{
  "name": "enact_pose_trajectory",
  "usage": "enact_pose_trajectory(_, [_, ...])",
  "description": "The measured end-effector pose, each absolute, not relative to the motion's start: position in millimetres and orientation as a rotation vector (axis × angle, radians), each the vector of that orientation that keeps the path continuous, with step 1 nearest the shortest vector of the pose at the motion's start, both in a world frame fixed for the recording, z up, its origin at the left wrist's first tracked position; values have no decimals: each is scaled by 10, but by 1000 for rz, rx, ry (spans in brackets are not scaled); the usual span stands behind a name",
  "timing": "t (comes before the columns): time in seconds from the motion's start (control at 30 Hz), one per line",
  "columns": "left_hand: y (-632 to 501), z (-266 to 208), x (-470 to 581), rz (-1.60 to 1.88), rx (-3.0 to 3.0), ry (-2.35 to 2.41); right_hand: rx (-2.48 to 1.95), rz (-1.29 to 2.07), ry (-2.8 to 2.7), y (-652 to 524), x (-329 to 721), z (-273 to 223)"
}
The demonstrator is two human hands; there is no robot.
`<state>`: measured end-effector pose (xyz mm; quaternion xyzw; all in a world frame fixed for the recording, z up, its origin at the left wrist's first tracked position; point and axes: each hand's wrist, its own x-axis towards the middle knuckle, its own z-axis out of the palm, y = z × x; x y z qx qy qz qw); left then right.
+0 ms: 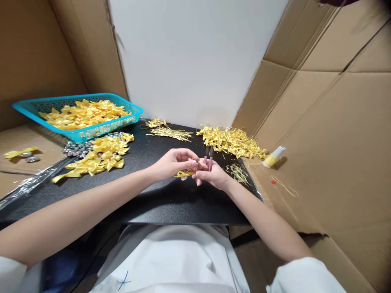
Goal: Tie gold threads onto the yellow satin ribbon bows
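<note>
My left hand (pixel 179 162) is closed in a pinch just above a small yellow ribbon bow (pixel 184 174) with a silvery bead at its middle. The bow hangs between both hands over the black table; its cord or thread is too fine to make out. Close against it on the right is my right hand (pixel 214 175), fingers curled, with its fingertips meeting those of the left. A small two-pronged tool (pixel 210 159), purple with dark ends that point away from me, is held in the right hand. It looks like thread snips.
A blue basket (pixel 139 112) of yellow bows stands back left. Before it lie loose bows (pixel 100 156) and silvery beads (pixel 76 149). Gold ties (pixel 171 133) and a heap of finished-looking bows (pixel 230 140) lie behind my hands. Thread scraps (pixel 238 173) and a thread spool (pixel 274 157) are right.
</note>
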<state>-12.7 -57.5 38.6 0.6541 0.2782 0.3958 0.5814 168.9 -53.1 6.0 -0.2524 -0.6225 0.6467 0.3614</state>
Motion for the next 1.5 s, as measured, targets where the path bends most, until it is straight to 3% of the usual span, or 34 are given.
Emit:
enact_pose_trajectory(0.57, [-764, 346, -99, 982, 1301, 572, -524, 1647, -1670, -697, 1692, 196])
enact_pose_trajectory(0.63, [-737, 331, -108, 981, 1310, 600, -576, 1518, -1792, -675, 1760, 211])
enact_pose_trajectory(0.8, [-583, 244, -167, 1003, 1374, 646, -842, 704, -2311, -627, 1976, 278])
enact_pose_trajectory(0.9, [-494, 194, -200, 1022, 1402, 677, -940, 424, -2485, -611, 2019, 287])
enact_pose_trajectory(1.5, [-426, 110, -188, 1007, 1391, 774, -1234, 6, -2546, -662, 1919, 306])
